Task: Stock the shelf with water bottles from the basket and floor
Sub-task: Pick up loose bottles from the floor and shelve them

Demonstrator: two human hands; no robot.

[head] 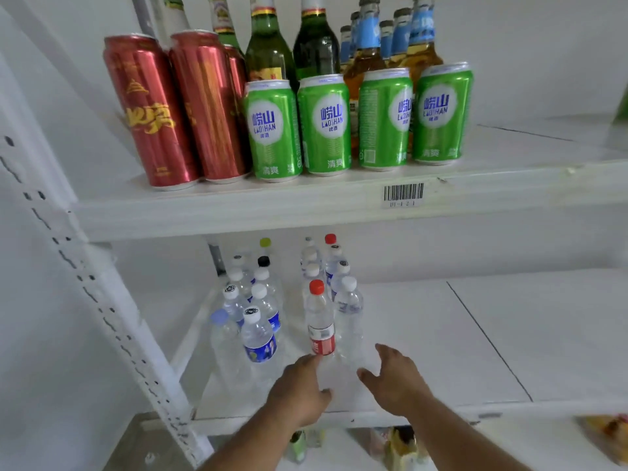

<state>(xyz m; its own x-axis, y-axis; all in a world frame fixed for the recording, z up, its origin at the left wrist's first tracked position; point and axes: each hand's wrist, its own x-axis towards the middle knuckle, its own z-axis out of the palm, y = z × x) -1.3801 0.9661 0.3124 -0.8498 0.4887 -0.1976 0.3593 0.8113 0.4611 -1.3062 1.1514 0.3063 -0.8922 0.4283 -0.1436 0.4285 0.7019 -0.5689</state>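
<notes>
Hands at the near edge of the lower white metal shelf [441,334], one on each side of a clear plastic water bottle with a red cap and red label [319,321]. Left hand [299,392]: fingers curled round the bottle's lower left side, holding it. Right hand [394,379]: fingers spread and relaxed, just right of the bottle base; contact with it cannot be judged. Bottle upright on the shelf, at the near end of the right-hand row of clear water bottles with white caps [339,273]. Second group to the left: clear bottles with blue labels [260,338], white caps mostly, one black cap and one pale blue cap among them, running toward the far wall. Right portion of the lower shelf is bare white panel. Upper shelf [238,205]: tall red cans [149,110] at left, four green cans [326,124] in a row, green glass bottles [268,45] and amber bottles with blue neck labels [370,45] behind. Barcode sticker [403,193] on the upper shelf's front edge.
</notes>
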